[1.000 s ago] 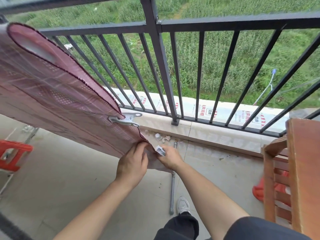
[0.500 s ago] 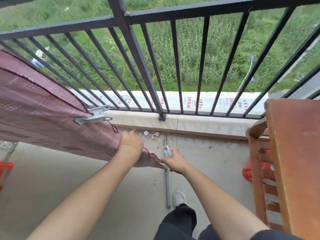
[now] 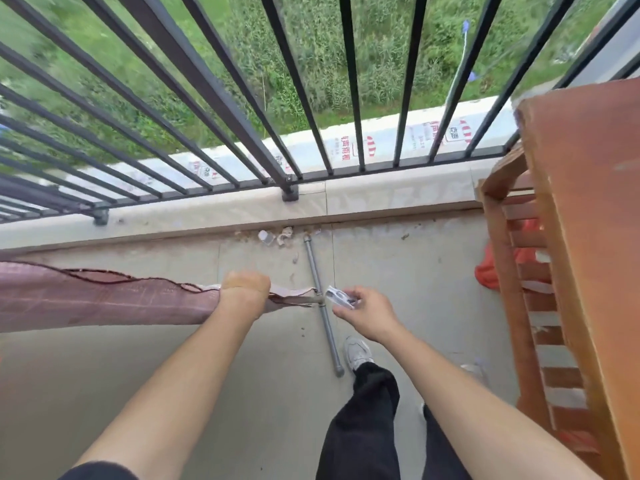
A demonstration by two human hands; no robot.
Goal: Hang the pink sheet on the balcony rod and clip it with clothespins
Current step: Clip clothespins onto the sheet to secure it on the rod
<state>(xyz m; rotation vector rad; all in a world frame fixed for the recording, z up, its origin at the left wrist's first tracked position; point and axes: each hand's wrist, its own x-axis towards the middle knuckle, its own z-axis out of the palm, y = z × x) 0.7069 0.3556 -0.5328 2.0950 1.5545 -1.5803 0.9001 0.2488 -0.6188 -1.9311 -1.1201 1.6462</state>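
Note:
The pink sheet (image 3: pixel 104 299) stretches in from the left edge at mid height, its dark-stitched hem on top. My left hand (image 3: pixel 245 285) grips the sheet near its right corner; the fingers are hidden behind the wrist. A little to the right, my right hand (image 3: pixel 363 308) pinches a silver clothespin (image 3: pixel 337 296), which sits just beyond the sheet's corner tip. A grey metal rod (image 3: pixel 322 303) lies on the balcony floor beneath both hands.
The black balcony railing (image 3: pixel 242 109) runs across the top above a concrete kerb (image 3: pixel 381 195). A reddish wooden rack (image 3: pixel 561 271) fills the right side, with red cloth (image 3: pixel 488 271) behind it. Small debris (image 3: pixel 273 236) lies by the kerb. My shoe (image 3: pixel 356 351) stands beside the rod.
The view has tilted down. The sheet now hangs lower and flatter, and the clip fastened on it has left the view. My right hand has drawn the clothespin slightly away from the corner.

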